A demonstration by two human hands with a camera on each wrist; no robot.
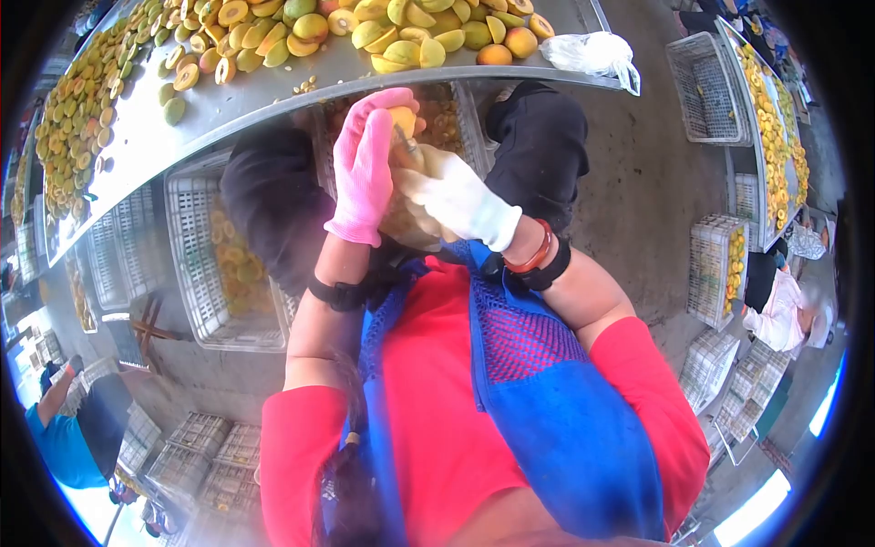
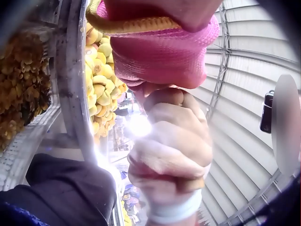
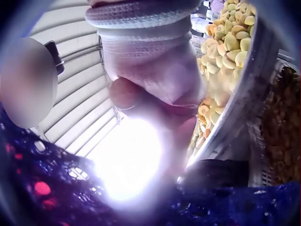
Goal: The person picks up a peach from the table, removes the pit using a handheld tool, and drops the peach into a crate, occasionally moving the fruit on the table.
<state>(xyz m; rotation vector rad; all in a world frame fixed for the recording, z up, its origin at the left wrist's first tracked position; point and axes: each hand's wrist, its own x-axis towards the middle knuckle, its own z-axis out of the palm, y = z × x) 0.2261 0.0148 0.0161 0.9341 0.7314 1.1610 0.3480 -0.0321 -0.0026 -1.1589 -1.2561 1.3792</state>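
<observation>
Metal table across the upper left of the frame, heaped with cut mangoes. Left of centre, white crate partly filled with yellow pieces. At top centre, below the table's edge, scrap crate with brownish-yellow scraps inside. At far right, side crate with yellow fruit. Just above centre, left hand, pink-gloved, bent round a yellow mango; right hand, white-gloved, just beside, fingers curled tightly round a tool handle, mostly hidden
</observation>
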